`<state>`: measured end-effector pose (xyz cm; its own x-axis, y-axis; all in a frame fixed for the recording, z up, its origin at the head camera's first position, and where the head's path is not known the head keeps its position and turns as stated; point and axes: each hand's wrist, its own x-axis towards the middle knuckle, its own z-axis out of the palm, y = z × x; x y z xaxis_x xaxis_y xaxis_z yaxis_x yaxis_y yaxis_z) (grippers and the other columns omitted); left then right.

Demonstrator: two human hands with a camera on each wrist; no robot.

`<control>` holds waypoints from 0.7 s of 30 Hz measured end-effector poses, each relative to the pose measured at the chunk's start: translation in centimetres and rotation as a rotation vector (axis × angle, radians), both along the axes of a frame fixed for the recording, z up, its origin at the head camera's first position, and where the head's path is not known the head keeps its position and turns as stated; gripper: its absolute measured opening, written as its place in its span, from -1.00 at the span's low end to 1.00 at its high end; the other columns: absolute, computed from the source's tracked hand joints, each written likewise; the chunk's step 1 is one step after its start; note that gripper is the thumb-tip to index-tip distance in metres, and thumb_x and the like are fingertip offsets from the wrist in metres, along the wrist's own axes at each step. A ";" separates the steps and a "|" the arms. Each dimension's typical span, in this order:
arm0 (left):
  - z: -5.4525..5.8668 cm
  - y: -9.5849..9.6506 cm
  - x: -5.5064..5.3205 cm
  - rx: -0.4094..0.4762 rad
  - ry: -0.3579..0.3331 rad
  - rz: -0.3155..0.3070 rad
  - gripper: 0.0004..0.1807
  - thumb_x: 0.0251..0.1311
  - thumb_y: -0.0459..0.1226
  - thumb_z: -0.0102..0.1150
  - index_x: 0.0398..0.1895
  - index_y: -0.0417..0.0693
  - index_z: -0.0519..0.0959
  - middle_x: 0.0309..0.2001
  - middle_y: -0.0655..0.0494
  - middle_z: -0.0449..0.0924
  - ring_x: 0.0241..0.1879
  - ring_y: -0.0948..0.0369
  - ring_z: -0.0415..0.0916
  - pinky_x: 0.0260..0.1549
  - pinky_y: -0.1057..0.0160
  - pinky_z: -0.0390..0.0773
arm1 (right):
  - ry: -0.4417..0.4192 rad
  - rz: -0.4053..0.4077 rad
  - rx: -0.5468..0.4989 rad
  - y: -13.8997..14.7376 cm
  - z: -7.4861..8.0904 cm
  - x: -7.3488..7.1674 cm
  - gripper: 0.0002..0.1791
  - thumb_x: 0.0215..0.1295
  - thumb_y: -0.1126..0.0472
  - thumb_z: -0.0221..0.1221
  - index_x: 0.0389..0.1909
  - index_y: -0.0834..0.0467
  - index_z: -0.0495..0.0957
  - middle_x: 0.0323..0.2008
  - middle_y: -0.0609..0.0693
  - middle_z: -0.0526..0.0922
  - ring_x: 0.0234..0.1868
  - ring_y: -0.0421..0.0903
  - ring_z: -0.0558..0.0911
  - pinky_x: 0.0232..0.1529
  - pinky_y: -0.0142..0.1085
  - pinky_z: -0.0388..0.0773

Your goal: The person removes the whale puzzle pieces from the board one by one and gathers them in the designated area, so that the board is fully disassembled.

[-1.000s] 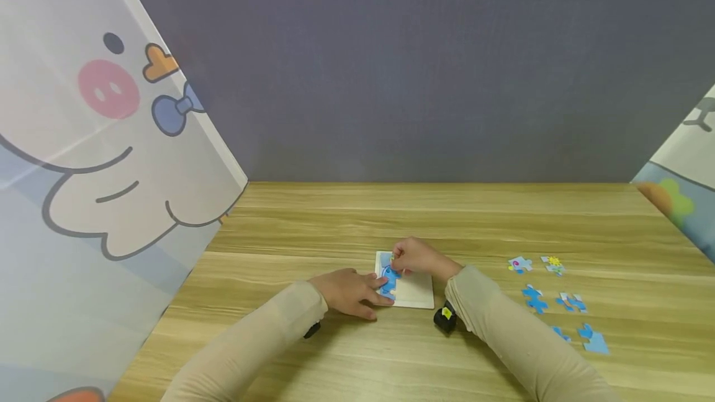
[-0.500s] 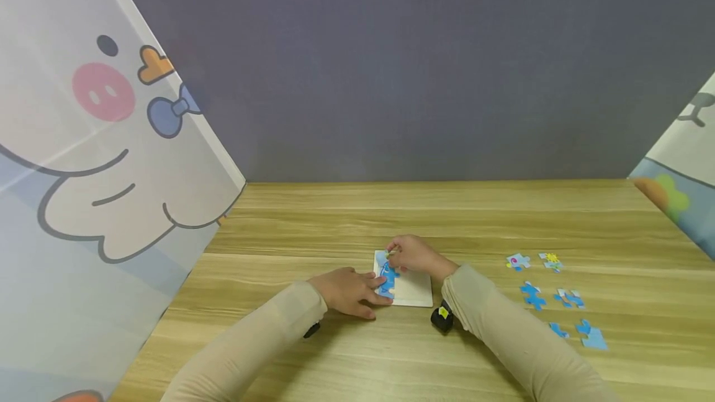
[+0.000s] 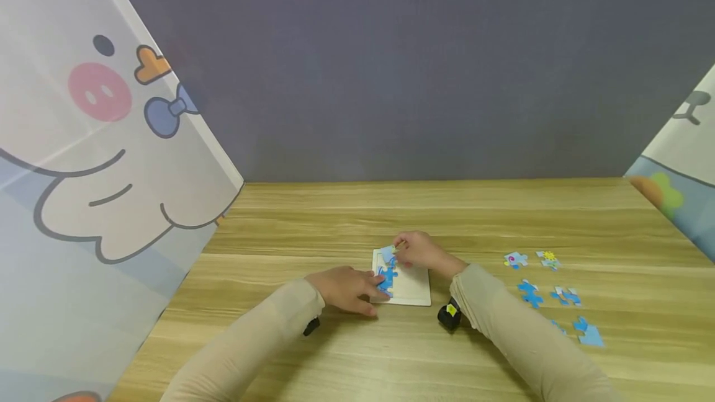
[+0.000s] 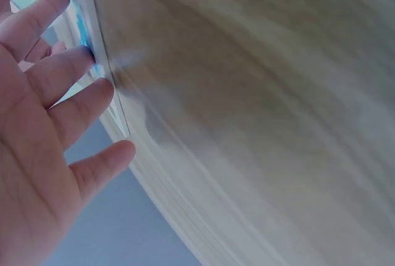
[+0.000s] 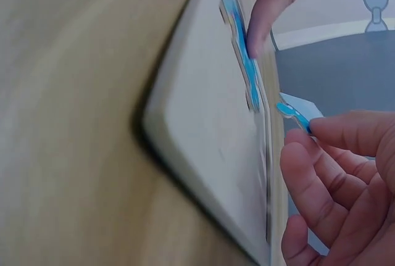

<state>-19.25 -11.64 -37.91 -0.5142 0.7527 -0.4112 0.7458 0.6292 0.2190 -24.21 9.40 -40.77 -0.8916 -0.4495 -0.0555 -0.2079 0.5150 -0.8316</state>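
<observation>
A white puzzle board (image 3: 413,287) lies on the wooden table. Blue puzzle pieces (image 3: 387,282) sit along its left side. My left hand (image 3: 343,290) rests at that side with spread fingers, its fingertips touching the pieces and the frame. Between thumb and fingers my right hand (image 3: 420,250) pinches a light blue puzzle piece (image 3: 388,254) at the board's upper left corner. In the right wrist view the pinched puzzle piece (image 5: 299,108) is tilted and apart from the board's surface. The left wrist view shows the left palm (image 4: 31,136) with the board's edge beyond the fingertips.
Several loose puzzle pieces lie to the right on the table, among them a sun piece (image 3: 550,259), a blue piece (image 3: 530,294) and a corner piece (image 3: 591,334). A grey panel (image 3: 424,79) stands behind the table, with a cartoon-printed panel (image 3: 139,191) at the left.
My right hand has shifted slightly up and right, lifting and tilting the light blue puzzle piece at the board's corner. The left hand stays nearly where it was.
</observation>
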 end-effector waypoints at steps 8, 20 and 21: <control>0.5 0.3 -0.8 0.068 0.017 0.017 -0.48 0.31 0.02 0.10 0.29 0.09 0.46 0.38 0.01 0.25 0.36 0.13 0.20 0.27 0.16 0.24 | -0.008 -0.024 -0.025 2.8 0.3 0.0 -0.70 0.18 0.43 0.17 -0.06 0.45 0.50 -0.55 0.00 0.62 -0.57 -0.15 0.56 -0.48 -0.28 0.54; 0.4 0.8 -2.3 -0.030 0.117 0.073 -0.26 0.24 0.09 0.14 0.45 0.09 0.23 0.47 -0.01 0.04 0.44 0.03 0.00 0.30 -0.05 0.16 | 0.017 -0.030 0.013 7.2 0.9 0.2 -0.66 0.17 0.36 0.16 -0.04 0.44 0.49 -0.63 0.02 0.57 -0.58 -0.12 0.56 -0.51 -0.34 0.43; 0.4 0.8 -2.4 -0.033 0.119 0.075 -0.24 0.23 0.10 0.15 0.45 0.09 0.22 0.47 -0.01 0.04 0.44 0.03 -0.01 0.30 -0.04 0.15 | 0.017 -0.034 0.017 7.5 1.0 0.2 -0.65 0.16 0.36 0.16 -0.03 0.44 0.49 -0.63 0.01 0.56 -0.58 -0.12 0.56 -0.51 -0.34 0.43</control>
